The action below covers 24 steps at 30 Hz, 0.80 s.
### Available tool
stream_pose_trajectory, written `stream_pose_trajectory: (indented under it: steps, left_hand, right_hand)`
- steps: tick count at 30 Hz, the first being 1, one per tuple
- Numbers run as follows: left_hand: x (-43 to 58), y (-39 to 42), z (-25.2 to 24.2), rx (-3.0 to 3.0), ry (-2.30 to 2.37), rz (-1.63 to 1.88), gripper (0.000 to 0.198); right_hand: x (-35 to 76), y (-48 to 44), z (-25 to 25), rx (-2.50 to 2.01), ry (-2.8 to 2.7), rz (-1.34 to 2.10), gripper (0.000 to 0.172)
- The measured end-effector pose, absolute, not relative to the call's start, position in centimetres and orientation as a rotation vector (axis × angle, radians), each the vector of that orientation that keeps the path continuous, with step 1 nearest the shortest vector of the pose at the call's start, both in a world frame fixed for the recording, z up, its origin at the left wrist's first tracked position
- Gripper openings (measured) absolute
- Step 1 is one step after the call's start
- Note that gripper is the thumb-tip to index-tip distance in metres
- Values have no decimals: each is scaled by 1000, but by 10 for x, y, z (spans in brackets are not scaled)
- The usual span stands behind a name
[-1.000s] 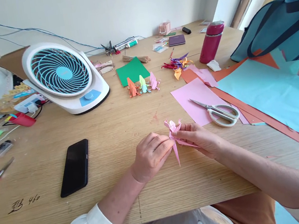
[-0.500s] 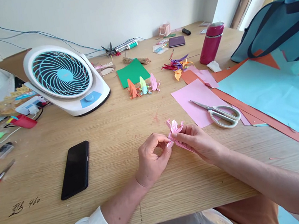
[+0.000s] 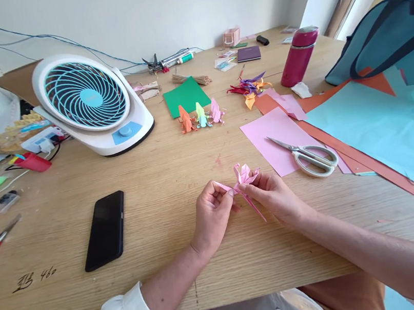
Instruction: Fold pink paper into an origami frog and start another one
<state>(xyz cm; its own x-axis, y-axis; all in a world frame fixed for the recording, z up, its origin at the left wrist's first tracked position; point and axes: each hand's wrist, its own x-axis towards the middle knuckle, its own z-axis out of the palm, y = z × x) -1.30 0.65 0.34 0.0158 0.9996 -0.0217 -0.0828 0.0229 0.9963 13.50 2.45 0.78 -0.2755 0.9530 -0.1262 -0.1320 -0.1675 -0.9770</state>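
Observation:
Between both hands is a pink origami figure (image 3: 246, 175) with narrow folded points, held just above the table. My left hand (image 3: 214, 216) pinches one long point on its left side between thumb and fingers. My right hand (image 3: 275, 196) grips the body from the right, thumb on top. Another thin point hangs down toward me, and curled points stick up at the far side. Beyond the hands, an orange (image 3: 186, 119), a pale green (image 3: 201, 115) and a pink origami figure (image 3: 216, 111) stand in a row.
Scissors (image 3: 308, 154) lie on pink paper (image 3: 266, 135) to the right, near large blue (image 3: 385, 123) and orange sheets. A black phone (image 3: 105, 231) lies left. A fan (image 3: 90, 102), green paper (image 3: 186, 96), a magenta bottle (image 3: 299, 58) and a blue bag (image 3: 388, 40) stand or lie farther back.
The left point of the pink figure now stretches out straight in my left hand's pinch. A thin point now hangs visibly below my right thumb. The view has shifted slightly.

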Motion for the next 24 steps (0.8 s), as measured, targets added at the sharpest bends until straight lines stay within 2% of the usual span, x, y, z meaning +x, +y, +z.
stream_pose_trajectory:
  steps: [9,19,24]
  left_hand:
    - [-12,5,4,908,1061,1177,21]
    - [-25,14,-4,1370,1173,1154,19]
    - [-24,11,2,1574,1298,1168,16]
  right_hand:
    - [134,25,3,-1101,-1177,1564,36]
    - [137,27,5,-1141,-1168,1547,35]
    - [139,27,8,-1141,-1203,1538,40]
